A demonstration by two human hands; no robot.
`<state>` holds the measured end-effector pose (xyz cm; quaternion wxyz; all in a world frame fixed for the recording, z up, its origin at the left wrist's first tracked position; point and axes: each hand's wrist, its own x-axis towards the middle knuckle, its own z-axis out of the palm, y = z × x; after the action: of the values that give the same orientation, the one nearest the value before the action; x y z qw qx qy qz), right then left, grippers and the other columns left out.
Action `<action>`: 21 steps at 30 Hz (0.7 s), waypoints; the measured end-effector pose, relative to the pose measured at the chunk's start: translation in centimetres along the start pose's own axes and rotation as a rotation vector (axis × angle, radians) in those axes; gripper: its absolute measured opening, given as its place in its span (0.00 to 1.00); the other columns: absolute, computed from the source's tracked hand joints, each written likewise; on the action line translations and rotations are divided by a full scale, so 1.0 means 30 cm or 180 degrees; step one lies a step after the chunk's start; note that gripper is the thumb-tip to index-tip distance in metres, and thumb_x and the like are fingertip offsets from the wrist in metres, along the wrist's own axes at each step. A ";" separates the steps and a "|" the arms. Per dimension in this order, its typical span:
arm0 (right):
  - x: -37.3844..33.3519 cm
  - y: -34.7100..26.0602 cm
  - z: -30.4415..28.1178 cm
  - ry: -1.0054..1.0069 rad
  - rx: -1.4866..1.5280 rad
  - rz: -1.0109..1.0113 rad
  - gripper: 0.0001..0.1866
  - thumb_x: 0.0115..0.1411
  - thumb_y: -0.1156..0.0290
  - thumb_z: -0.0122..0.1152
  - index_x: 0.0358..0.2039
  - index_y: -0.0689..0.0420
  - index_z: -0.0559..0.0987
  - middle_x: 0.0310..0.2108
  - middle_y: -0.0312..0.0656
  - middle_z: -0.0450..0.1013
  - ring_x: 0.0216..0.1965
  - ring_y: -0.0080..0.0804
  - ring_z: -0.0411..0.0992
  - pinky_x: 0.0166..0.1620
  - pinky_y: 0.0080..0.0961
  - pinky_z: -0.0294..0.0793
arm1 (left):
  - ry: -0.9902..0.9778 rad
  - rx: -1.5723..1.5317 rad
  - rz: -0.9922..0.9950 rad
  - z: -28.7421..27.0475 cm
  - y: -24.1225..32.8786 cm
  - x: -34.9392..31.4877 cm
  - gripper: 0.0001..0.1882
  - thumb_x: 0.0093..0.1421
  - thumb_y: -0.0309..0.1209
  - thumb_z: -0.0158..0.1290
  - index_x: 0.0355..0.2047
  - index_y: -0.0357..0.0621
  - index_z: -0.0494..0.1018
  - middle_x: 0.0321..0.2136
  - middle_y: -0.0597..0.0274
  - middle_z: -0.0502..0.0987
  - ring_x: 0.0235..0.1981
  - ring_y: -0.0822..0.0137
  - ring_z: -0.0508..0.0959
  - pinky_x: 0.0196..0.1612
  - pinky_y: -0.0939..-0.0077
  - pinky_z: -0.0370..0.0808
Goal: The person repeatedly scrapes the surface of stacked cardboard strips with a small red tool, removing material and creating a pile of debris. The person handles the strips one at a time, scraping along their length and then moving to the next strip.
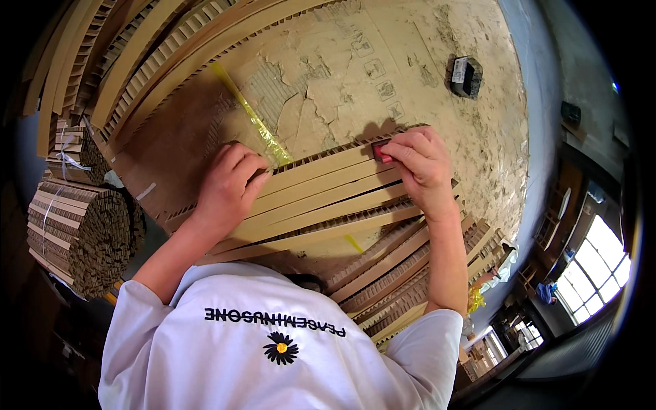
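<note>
Several long honeycomb cardboard strips (328, 166) lie side by side on the worktable in front of me, their cut cores showing along the edges. My right hand (424, 164) pinches a small red and dark block-like piece (380, 152) at the far edge of these strips, near their right end. What exactly the piece is, I cannot tell. Farther left, my left hand (231, 179) rests at the strips with its fingers curled toward the thumb. Anything between those fingertips is hidden.
Worn cardboard (328, 82) covers the table, crossed by yellow tape (253, 116). A dark block with a pale label (466, 76) sits at the far right. More strips (147, 65) are stacked far left, others (389, 277) near right. Tied strip bundles (82, 229) stand left.
</note>
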<state>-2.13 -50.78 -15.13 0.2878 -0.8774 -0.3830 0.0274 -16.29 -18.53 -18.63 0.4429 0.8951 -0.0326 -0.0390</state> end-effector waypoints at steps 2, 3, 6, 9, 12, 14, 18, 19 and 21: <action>0.010 -0.003 0.012 0.0037 0.0042 -0.0006 0.16 0.44 0.82 0.74 0.35 0.51 0.86 0.35 0.33 0.80 0.37 0.39 0.76 0.42 0.36 0.77 | -0.0063 0.0024 0.0007 -0.007 -0.011 -0.002 0.08 0.58 0.20 0.63 0.38 0.38 0.78 0.37 0.54 0.76 0.41 0.51 0.77 0.46 0.60 0.75; 0.011 0.000 0.008 0.0058 0.0033 0.0002 0.16 0.44 0.82 0.74 0.35 0.51 0.86 0.35 0.33 0.80 0.37 0.39 0.76 0.42 0.36 0.77 | -0.0096 0.0015 0.0035 -0.002 -0.011 0.004 0.08 0.58 0.20 0.64 0.38 0.38 0.78 0.37 0.54 0.76 0.41 0.51 0.77 0.45 0.60 0.75; 0.001 0.000 0.007 0.0180 0.0050 -0.0002 0.15 0.46 0.81 0.73 0.35 0.50 0.86 0.35 0.33 0.80 0.37 0.39 0.76 0.41 0.36 0.76 | -0.0219 -0.0059 0.0096 0.007 0.001 0.014 0.07 0.58 0.20 0.63 0.37 0.39 0.77 0.37 0.54 0.76 0.41 0.49 0.77 0.45 0.58 0.75; -0.038 0.053 0.019 0.0397 0.0222 -0.0221 0.13 0.45 0.76 0.72 0.33 0.46 0.86 0.35 0.31 0.80 0.36 0.37 0.77 0.38 0.36 0.72 | -0.0250 -0.0034 -0.0026 0.053 0.003 0.008 0.07 0.59 0.21 0.61 0.37 0.41 0.77 0.40 0.52 0.76 0.44 0.45 0.76 0.48 0.54 0.75; -0.005 0.062 0.028 0.0398 0.0324 -0.0231 0.09 0.49 0.70 0.71 0.30 0.40 0.83 0.31 0.23 0.76 0.36 0.32 0.74 0.40 0.35 0.68 | -0.0309 -0.0179 0.0035 0.051 -0.048 -0.007 0.04 0.64 0.20 0.57 0.39 0.37 0.75 0.39 0.49 0.75 0.43 0.47 0.75 0.49 0.56 0.74; 0.000 0.071 0.066 0.0267 0.0199 -0.0303 0.07 0.51 0.68 0.73 0.29 0.37 0.84 0.31 0.20 0.75 0.37 0.30 0.73 0.42 0.35 0.68 | -0.0369 -0.0182 0.0121 0.036 -0.076 -0.013 0.03 0.66 0.20 0.56 0.40 0.35 0.74 0.39 0.49 0.74 0.43 0.47 0.74 0.49 0.58 0.73; -0.039 0.067 0.104 0.0238 -0.0060 -0.0148 0.05 0.55 0.62 0.74 0.27 0.37 0.83 0.31 0.18 0.75 0.38 0.30 0.73 0.46 0.34 0.68 | -0.0499 0.0043 0.0147 0.027 -0.051 -0.019 0.03 0.69 0.21 0.54 0.40 0.34 0.73 0.39 0.50 0.74 0.42 0.48 0.74 0.48 0.58 0.72; -0.039 0.067 0.111 0.0267 -0.0095 -0.0152 0.05 0.55 0.62 0.74 0.27 0.37 0.83 0.31 0.18 0.75 0.38 0.30 0.73 0.46 0.34 0.68 | -0.0500 0.0066 0.0159 0.024 -0.053 -0.019 0.03 0.69 0.21 0.54 0.41 0.34 0.73 0.39 0.50 0.74 0.42 0.48 0.74 0.48 0.58 0.72; -0.040 0.064 0.120 0.0309 -0.0167 -0.0132 0.05 0.55 0.62 0.74 0.27 0.37 0.83 0.31 0.18 0.75 0.38 0.30 0.73 0.46 0.35 0.68 | -0.0504 0.0098 0.0178 0.019 -0.056 -0.017 0.03 0.70 0.21 0.53 0.41 0.34 0.73 0.39 0.50 0.73 0.42 0.48 0.74 0.48 0.57 0.72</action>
<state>-2.69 -50.88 -19.35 0.2835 -0.8767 -0.3873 -0.0313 -16.83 -17.91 -20.29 0.4260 0.8947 -0.0932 -0.0968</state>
